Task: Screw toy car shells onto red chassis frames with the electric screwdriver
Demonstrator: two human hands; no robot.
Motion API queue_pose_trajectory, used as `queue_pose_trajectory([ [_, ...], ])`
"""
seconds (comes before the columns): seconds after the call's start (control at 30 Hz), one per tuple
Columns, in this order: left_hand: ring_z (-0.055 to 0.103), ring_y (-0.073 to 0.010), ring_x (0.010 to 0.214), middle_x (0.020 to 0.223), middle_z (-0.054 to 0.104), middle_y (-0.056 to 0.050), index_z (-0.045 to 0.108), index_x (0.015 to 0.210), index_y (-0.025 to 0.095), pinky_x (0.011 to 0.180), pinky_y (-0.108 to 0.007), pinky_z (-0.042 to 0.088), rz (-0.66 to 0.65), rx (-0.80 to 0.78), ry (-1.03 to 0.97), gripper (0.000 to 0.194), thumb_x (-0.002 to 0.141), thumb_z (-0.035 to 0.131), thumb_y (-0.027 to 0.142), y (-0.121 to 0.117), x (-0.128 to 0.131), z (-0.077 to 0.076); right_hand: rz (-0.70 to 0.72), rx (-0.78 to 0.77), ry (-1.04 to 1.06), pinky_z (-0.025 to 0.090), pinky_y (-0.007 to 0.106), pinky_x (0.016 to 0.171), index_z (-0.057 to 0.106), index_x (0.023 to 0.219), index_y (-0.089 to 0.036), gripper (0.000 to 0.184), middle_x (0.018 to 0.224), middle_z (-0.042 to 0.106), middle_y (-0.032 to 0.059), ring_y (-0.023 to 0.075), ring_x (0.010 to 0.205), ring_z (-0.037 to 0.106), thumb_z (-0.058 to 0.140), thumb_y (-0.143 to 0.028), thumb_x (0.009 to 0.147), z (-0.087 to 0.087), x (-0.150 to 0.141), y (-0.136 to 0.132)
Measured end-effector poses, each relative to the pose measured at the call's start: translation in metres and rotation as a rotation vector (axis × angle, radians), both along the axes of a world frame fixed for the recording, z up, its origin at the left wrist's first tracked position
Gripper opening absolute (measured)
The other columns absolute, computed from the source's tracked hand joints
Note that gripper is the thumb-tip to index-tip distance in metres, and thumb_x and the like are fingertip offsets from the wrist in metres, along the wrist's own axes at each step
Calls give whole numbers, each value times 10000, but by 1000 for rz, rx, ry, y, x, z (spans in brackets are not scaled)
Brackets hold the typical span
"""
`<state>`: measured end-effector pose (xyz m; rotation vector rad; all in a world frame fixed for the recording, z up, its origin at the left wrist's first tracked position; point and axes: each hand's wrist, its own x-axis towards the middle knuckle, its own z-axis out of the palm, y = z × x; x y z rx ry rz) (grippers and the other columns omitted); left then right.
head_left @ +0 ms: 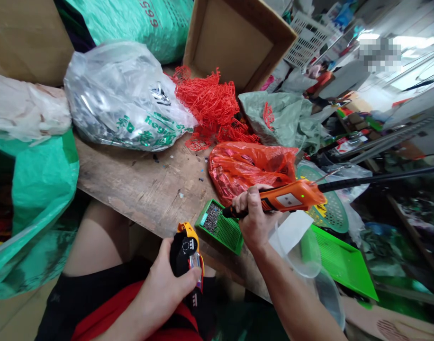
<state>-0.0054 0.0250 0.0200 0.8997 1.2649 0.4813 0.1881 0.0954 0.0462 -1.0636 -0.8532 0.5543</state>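
Note:
My left hand (160,284) is closed around a toy vehicle (189,251) with black wheels and yellow, silver and red parts, held above my lap at the table's front edge. In my right hand (256,218) is an orange electric screwdriver (284,196), gripped around its body and lying nearly level. Its black tip end points left, over a small green basket (233,239). Small metal screws (212,218) fill the left part of that basket. The screwdriver's very tip is too small to make out against the screws.
On the wooden table (149,189) lie a red plastic bag (234,166), a clear bag of silvery parts (121,104) and a heap of red plastic frames (210,104). A cardboard box (238,42) stands behind. At right are a bright green tray (345,265) and clear tubs (327,293).

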Motion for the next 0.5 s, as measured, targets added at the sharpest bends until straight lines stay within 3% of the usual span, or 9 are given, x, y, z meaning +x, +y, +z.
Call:
queue_pose_trajectory([
  [0.23,733,-297,843,872,762,-59,523,1089,208,780,-401,562,8,-7,10,531,644,708,430,0,0,-3,0,-2,0,379,226,428,508,902,-239,343,493,464,-142,68,369,389,816,-369,829,1,1,2],
  [0.5,719,-286,864,907,753,-60,503,1097,212,806,-401,550,-31,0,15,510,676,705,416,-1,-2,-7,-16,-11,-21,397,247,462,517,885,-240,323,486,467,-129,83,386,405,816,-352,841,16,1,-4],
])
